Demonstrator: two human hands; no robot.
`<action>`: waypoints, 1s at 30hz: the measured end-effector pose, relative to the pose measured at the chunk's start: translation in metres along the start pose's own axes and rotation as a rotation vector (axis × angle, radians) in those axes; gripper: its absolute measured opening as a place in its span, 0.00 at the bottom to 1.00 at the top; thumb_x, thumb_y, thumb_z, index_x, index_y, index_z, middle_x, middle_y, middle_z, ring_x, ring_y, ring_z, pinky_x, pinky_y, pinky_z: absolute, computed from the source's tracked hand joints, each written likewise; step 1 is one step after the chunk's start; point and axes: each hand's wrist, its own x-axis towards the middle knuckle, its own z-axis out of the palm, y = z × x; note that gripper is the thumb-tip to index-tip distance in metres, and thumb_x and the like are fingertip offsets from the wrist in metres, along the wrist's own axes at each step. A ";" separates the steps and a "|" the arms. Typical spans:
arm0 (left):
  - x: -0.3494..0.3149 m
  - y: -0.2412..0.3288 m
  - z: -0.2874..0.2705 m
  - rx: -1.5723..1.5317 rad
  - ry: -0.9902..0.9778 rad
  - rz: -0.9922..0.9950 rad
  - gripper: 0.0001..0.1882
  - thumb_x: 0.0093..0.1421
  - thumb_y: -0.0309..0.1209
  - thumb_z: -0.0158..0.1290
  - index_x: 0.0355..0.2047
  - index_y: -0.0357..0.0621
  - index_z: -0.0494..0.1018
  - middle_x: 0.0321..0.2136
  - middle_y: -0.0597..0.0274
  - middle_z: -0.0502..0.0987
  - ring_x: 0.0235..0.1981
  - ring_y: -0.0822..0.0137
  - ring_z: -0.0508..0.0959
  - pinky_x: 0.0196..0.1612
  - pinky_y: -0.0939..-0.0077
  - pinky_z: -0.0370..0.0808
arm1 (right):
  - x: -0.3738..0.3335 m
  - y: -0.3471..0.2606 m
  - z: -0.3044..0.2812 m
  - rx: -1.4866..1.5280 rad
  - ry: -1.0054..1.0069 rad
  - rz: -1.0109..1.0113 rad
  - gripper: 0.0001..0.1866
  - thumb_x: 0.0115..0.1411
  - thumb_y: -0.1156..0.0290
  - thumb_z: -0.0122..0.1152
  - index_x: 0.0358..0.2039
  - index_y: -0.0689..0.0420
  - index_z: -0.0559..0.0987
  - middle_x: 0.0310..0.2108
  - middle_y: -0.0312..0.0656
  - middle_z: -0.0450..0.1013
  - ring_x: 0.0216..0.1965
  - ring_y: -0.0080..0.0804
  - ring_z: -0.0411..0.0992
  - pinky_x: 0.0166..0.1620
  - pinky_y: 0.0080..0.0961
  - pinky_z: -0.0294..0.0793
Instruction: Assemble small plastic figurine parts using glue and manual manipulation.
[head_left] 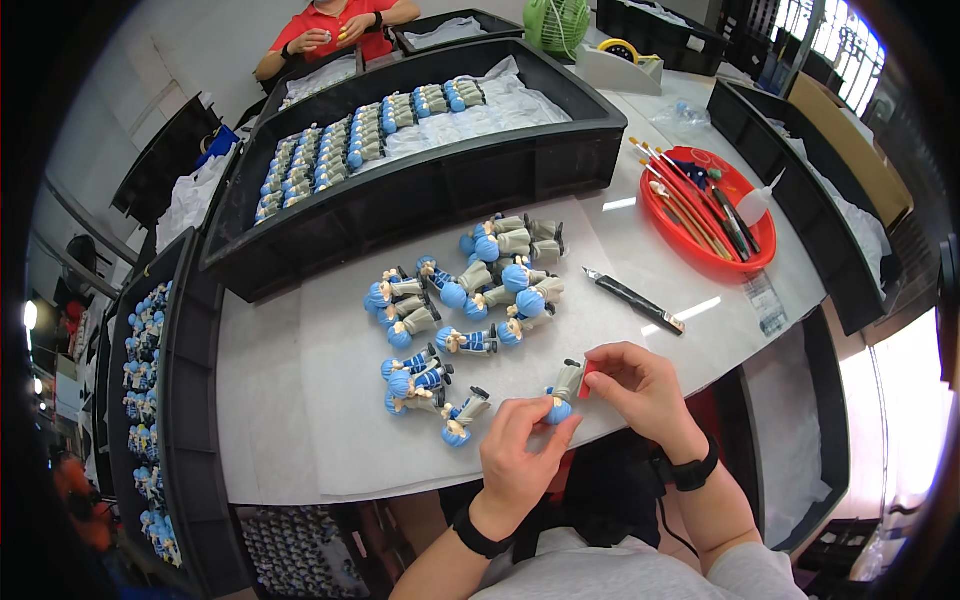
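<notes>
Black-banded at both wrists, reaching up from the lower edge of view with the left forearm (435, 565) and the right forearm (720, 510), and converging over the near edge of the counter (290, 400). Bending the left hand (520, 455) inward, knuckles uppermost, and pinching a blue-headed, grey-bodied figurine (567, 382) by its head between thumb and fingers. Angling the right hand (638, 388) in from the other side, curling its fingers and clasping a small red piece (586, 380) in a thumb-and-finger grip, just beside the figurine's legs; being unable to tell contact from a narrow gap there. Slanting the figurine away from the left grip, head toward the body and dark shoes pointing outward, between the two hands. Working close to the front edge, carrying both wrists out past it. Facing clusters of loose figurines (500, 243) beyond and to the left, and having bare counter between the right hand and a black craft knife (635, 300). Meeting, farther right, a red basin (762, 248) of brushes (690, 220), and, toward the back, the high wall of a black tray (400, 205) bearing rows of similar figurines. Finding wide open room at the left, short of a second tray (185, 420).
</notes>
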 end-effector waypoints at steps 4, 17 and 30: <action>0.000 0.001 -0.001 0.032 -0.022 0.034 0.15 0.44 0.21 0.63 0.33 0.36 0.72 0.28 0.55 0.73 0.26 0.65 0.76 0.27 0.79 0.76 | -0.001 -0.002 0.005 -0.050 0.041 0.002 0.09 0.54 0.83 0.55 0.38 0.68 0.74 0.34 0.40 0.72 0.33 0.22 0.71 0.38 0.19 0.72; 0.000 0.004 0.000 0.080 -0.010 0.076 0.13 0.45 0.24 0.62 0.32 0.37 0.73 0.29 0.57 0.73 0.26 0.63 0.76 0.25 0.76 0.76 | 0.004 -0.002 0.015 -0.203 0.064 -0.228 0.12 0.54 0.85 0.54 0.41 0.65 0.75 0.35 0.40 0.68 0.34 0.23 0.70 0.40 0.15 0.70; -0.002 -0.001 0.005 0.167 0.007 0.183 0.13 0.44 0.22 0.61 0.32 0.37 0.74 0.27 0.56 0.72 0.25 0.61 0.76 0.24 0.75 0.74 | 0.000 -0.003 0.035 -0.370 0.236 -0.392 0.14 0.49 0.87 0.56 0.38 0.62 0.73 0.25 0.42 0.70 0.24 0.27 0.70 0.29 0.20 0.70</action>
